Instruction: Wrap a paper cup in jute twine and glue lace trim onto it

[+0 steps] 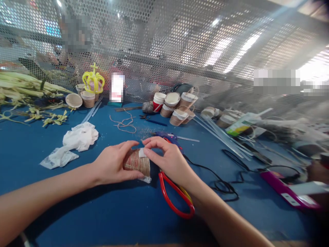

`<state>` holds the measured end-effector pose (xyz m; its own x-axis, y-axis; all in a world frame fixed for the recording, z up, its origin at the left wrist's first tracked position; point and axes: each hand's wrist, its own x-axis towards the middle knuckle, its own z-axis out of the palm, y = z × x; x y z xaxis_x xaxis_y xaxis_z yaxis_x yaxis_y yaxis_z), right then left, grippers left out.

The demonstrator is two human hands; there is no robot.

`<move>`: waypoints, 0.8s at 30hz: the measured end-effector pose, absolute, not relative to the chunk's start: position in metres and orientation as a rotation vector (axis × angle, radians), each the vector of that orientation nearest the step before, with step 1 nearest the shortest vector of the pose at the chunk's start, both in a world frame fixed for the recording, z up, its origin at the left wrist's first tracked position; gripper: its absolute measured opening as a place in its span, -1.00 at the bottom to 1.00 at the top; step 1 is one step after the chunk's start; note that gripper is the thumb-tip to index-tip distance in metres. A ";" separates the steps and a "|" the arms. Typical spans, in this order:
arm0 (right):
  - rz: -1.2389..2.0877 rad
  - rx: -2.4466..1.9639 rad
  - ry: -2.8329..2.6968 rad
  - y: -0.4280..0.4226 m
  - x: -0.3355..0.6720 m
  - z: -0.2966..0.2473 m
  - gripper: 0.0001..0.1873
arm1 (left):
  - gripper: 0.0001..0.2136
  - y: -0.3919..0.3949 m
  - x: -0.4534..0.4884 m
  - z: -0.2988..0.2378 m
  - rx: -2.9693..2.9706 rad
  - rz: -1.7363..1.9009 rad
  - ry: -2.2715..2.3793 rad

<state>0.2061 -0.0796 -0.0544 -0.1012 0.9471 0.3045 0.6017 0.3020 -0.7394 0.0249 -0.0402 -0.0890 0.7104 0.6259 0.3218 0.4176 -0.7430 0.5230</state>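
My left hand (pixel 110 164) is wrapped round a small twine-wound cup (pixel 135 164), which lies tilted on its side with its wider end to the right. Thumb and fingertips of my right hand (pixel 169 159) pinch a strip of white material (pixel 142 153) against the cup's upper right edge. More thin white material (pixel 147 179) shows at the cup's lower right edge. Below my right wrist lie red-handled scissors (pixel 177 206), partly covered by my forearm. Just behind my right hand is a blue glue gun (pixel 168 136), its far side partly hidden.
Crumpled white plastic (pixel 80 136) lies at left. Several wrapped cups (pixel 178 116) stand at the back, near a ball of grey twine (pixel 148 107). A yellow crown shape (pixel 94 82) tops cups at back left. Black cable (pixel 205 168) runs right towards a purple power strip (pixel 282 190).
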 end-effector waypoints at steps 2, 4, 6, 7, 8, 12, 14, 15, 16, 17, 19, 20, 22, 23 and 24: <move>0.597 -1.408 -1.795 -0.079 0.205 -0.055 -0.93 | -0.35 -0.040 0.025 -0.091 2.539 0.706 0.775; 0.637 -1.439 -1.774 -0.078 0.204 -0.056 -0.94 | -0.37 -0.039 0.024 -0.093 2.600 0.714 0.740; 0.705 -1.473 -1.750 -0.077 0.204 -0.058 -0.96 | -0.39 -0.039 0.024 -0.094 2.684 0.692 0.712; 0.741 -1.485 -1.741 -0.076 0.204 -0.060 -0.96 | -0.40 -0.039 0.024 -0.095 2.722 0.676 0.706; 0.772 -1.490 -1.732 -0.075 0.204 -0.061 -0.95 | -0.42 -0.038 0.024 -0.095 2.755 0.665 0.703; 0.823 -1.478 -1.705 -0.071 0.207 -0.065 -0.94 | -0.50 -0.037 0.024 -0.096 2.837 0.661 0.678; 0.834 -1.472 -1.691 -0.069 0.207 -0.068 -0.94 | -0.54 -0.037 0.024 -0.096 2.880 0.644 0.639; 0.837 -1.470 -1.685 -0.069 0.207 -0.070 -0.93 | -0.55 -0.036 0.024 -0.096 2.904 0.635 0.622; 0.838 -1.468 -1.680 -0.068 0.206 -0.072 -0.93 | -0.57 -0.036 0.024 -0.096 2.926 0.631 0.607; 0.836 -1.467 -1.676 -0.068 0.206 -0.073 -0.93 | -0.58 -0.036 0.024 -0.096 2.945 0.633 0.595; 0.823 -1.467 -1.668 -0.068 0.207 -0.072 -0.93 | -0.60 -0.036 0.024 -0.096 2.965 0.641 0.583; 0.808 -1.472 -1.662 -0.068 0.209 -0.070 -0.92 | -0.60 -0.037 0.024 -0.095 2.964 0.644 0.584; 0.755 -1.491 -1.637 -0.067 0.216 -0.061 -0.89 | -0.61 -0.037 0.024 -0.095 2.953 0.650 0.599; 0.716 -1.503 -1.614 -0.066 0.223 -0.054 -0.86 | -0.61 -0.037 0.023 -0.095 2.947 0.657 0.608; 0.661 -1.519 -1.585 -0.065 0.230 -0.047 -0.83 | -0.61 -0.037 0.023 -0.096 2.943 0.665 0.615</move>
<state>0.2305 -0.0651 -0.0465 0.0680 0.9771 0.2015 0.5445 0.1329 -0.8281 0.0232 -0.0373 -0.0956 0.8272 0.3947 0.3999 0.3676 -0.9184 0.1462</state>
